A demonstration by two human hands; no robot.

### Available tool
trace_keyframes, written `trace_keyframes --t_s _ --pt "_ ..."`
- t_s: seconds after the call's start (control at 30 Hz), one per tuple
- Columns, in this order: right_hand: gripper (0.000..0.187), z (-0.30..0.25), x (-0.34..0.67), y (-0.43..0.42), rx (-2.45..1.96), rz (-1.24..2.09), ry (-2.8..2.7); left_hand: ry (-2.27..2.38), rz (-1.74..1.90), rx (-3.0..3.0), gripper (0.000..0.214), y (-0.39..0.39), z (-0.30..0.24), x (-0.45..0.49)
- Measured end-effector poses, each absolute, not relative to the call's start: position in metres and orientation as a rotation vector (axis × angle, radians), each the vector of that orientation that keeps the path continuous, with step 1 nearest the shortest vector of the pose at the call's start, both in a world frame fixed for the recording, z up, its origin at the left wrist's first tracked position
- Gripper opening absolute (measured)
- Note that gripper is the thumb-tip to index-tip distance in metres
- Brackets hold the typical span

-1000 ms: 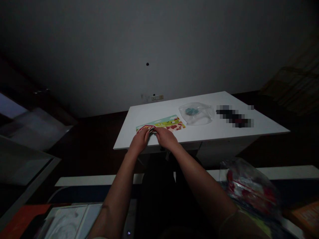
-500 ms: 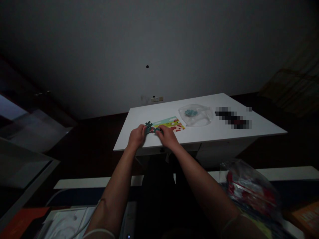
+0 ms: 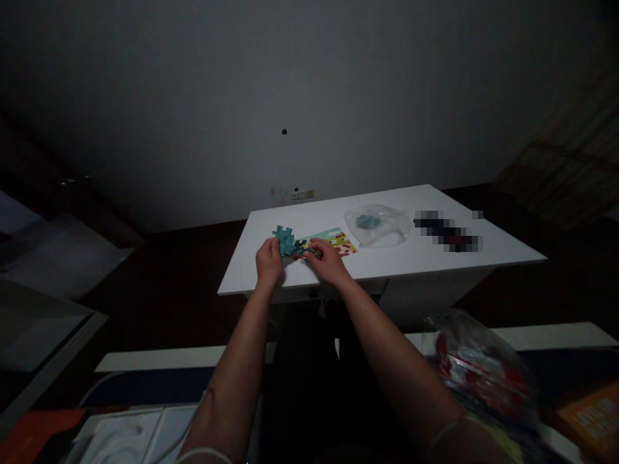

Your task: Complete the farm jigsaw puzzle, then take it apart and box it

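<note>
My left hand [image 3: 269,261] is closed on teal jigsaw puzzle pieces [image 3: 284,238], held up above the front left of the white table. My right hand [image 3: 327,260] pinches one or more dark jigsaw pieces [image 3: 310,252]; its fingertips partly cover them, so how many cannot be told. Between and behind the hands a colourful picture sheet [image 3: 344,242] lies flat on the table, its near left part hidden by my hands and the pieces. Just right of the sheet rests a clear plastic bag [image 3: 387,235] with more teal pieces [image 3: 368,221] inside.
On the right of the white table [image 3: 464,200] lies a dark, pixelated object [image 3: 445,231]. A clear bag with red contents [image 3: 483,367] sits low on the right, beside an orange box [image 3: 594,419]. An open white box [image 3: 120,435] is at lower left.
The pieces in my left hand have turned so their teal faces show and they stand higher. My right hand has shifted slightly, still pinching pieces. The view has moved a little.
</note>
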State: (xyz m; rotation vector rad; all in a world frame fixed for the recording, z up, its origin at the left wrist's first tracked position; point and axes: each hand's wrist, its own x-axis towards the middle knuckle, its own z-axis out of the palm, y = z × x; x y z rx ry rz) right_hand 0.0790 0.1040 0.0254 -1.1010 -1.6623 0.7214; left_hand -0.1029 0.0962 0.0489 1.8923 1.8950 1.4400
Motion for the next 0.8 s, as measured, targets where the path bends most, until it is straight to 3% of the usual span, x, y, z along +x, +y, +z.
trace_keyframes --t_s 0.33,0.53,0.67,0.8 --pt "0.025 0.022 0.088 0.108 -0.947 0.95 -1.406 1.673 1.528 1.592 0.04 0.103 0.042 -0.094" --pt "0.05 0.021 0.089 0.106 -0.891 1.032 -1.292 1.793 1.466 1.677 0.04 0.095 0.047 -0.079" --pt "0.035 0.018 0.087 0.11 -0.895 0.934 -1.294 1.74 1.412 1.762 0.037 0.09 0.045 -0.056" --pt "0.039 0.018 0.086 0.11 -0.881 0.965 -1.219 1.621 1.453 1.712 0.034 0.09 0.042 -0.034"
